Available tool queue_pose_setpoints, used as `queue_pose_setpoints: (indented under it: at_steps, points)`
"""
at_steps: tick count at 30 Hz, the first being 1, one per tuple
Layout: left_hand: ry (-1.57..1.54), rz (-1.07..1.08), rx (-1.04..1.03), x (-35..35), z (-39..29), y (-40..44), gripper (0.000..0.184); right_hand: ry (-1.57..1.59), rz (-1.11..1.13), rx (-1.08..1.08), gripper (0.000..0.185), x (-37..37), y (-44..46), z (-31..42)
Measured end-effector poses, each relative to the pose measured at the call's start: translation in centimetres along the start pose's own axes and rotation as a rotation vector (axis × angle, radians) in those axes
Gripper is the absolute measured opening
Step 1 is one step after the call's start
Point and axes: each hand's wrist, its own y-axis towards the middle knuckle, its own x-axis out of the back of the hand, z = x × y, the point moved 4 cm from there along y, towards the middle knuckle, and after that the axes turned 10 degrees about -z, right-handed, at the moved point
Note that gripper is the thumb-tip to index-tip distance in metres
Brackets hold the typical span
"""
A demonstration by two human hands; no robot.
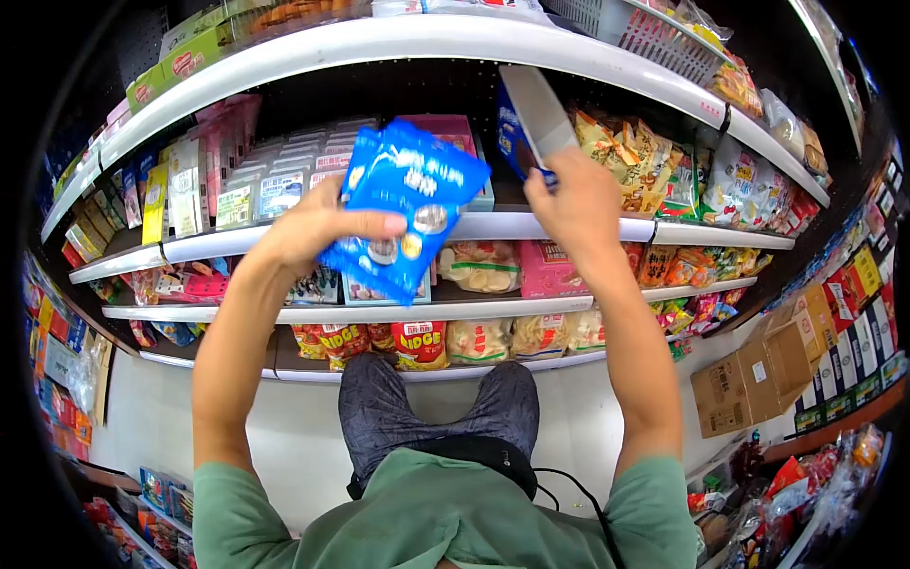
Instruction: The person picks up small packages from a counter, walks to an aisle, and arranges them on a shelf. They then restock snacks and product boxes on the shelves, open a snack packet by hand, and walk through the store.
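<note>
My left hand [322,226] is closed on a shiny blue snack packet [412,194], thumb across its front. Behind it a second blue edge shows, and I cannot tell whether that is another packet. My right hand [580,194] grips the lower end of a blue cardboard box [514,133], tilted at the middle shelf, its pale grey-white side facing up. What lies inside the box is hidden. To the right of that hand stand yellow snack bags [626,161]. Beyond the blue packet is a pink box [445,128], partly covered.
Clear plastic boxes [280,180] fill the middle shelf's left part. Below, red chip bags [420,343] and bags of pale snacks [479,339] line the bottom shelf. A white basket [668,43] sits on the top shelf. An open carton [758,375] stands on the floor at right.
</note>
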Motion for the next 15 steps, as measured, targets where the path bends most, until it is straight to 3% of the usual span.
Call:
queue_pose_setpoints:
  at_steps: [5,9,15]
  points:
    - [-0.004,0.032,0.044,-0.7,-1.9,6.6,0.069,0.122,0.049,-0.14,0.011,9.2,-2.5,1.4]
    - [0.237,0.015,0.039,-3.8,-3.3,12.1,0.078,0.173,0.064,-0.236,0.01,14.6,-5.0,0.9]
    - [0.521,0.208,0.032,-9.9,-4.1,18.4,0.06,0.177,0.054,-0.29,0.007,20.2,-8.0,0.0]
